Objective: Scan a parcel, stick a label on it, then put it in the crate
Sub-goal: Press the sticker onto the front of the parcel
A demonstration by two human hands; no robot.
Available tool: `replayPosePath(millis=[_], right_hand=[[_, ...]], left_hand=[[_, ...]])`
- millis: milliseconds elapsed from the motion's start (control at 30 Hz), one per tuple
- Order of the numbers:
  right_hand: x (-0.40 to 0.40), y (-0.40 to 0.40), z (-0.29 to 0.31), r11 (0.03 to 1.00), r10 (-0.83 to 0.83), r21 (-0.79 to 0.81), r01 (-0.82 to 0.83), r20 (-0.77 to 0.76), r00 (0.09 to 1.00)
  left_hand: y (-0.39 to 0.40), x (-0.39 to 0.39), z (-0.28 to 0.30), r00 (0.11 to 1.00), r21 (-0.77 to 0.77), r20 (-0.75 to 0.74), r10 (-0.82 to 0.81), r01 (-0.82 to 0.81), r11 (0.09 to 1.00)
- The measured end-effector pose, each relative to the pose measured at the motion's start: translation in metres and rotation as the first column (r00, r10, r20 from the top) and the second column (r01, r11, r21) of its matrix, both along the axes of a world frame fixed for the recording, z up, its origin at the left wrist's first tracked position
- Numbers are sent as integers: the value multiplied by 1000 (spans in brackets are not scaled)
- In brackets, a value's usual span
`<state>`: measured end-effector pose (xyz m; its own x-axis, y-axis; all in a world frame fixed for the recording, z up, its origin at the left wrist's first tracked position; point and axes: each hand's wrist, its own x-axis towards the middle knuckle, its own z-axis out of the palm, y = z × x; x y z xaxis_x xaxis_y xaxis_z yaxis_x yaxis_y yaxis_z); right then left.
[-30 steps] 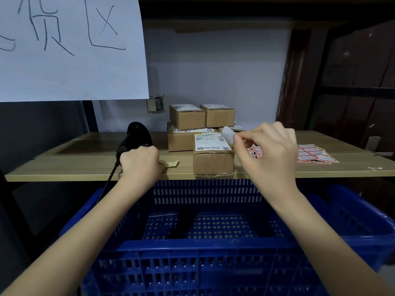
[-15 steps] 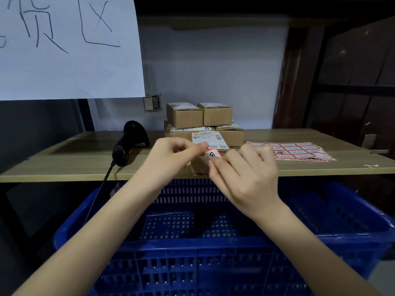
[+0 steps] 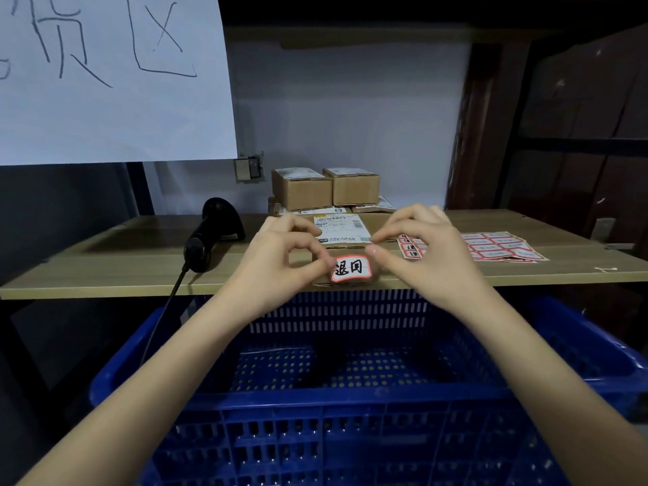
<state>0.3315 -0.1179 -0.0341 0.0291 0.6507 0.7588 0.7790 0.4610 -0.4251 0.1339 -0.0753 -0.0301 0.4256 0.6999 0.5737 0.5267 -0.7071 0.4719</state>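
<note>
We see both bare hands raised at the front edge of the light wooden shelf board (image 3: 105, 275), meeting over the near face of a small brown cardboard parcel (image 3: 345, 249) that sits flush with that edge. The left hand (image 3: 277, 264) pinches the left end of a white red-bordered sticker label (image 3: 351, 268) between thumb and forefinger; the right hand (image 3: 427, 257) has its thumb tip at the label's upper right corner, and we cannot tell whether it grips the label or only presses it. The label lies against the parcel's front face, just above the shelf edge. Directly below the hands, the open blue perforated plastic crate (image 3: 350, 398) sits beneath the shelf edge with its far rim just under the parcel, its floor bare. To the left of the left hand, a black handheld barcode scanner (image 3: 210, 233) rests on the board, its cable dropping over the edge. To the right of the right hand lies a sheet of red-bordered stickers (image 3: 498, 245), near the wrist. Behind the hands, more brown boxes (image 3: 326, 189) are stacked toward the wall, leaving open board on both sides.
</note>
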Motion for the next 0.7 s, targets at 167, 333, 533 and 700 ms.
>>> replayPosePath(millis=[167,333,533,700], right_hand=[[1,-1,-2,999,26,-48,-20,122,992],[-3,4,-5,997,12,-72,-1,156,988],[-2,7,-4,995,57,-86,-54,27,998],[-3,11,-4,998,-16,-61,26,151,988]], left_hand=[[7,0,-3,999,56,-30,-21,22,998],[12,4,-2,999,93,-32,5,-2,996],[18,4,-3,999,96,-42,19,-14,995],[21,4,-3,1000,70,-15,-2,3,998]])
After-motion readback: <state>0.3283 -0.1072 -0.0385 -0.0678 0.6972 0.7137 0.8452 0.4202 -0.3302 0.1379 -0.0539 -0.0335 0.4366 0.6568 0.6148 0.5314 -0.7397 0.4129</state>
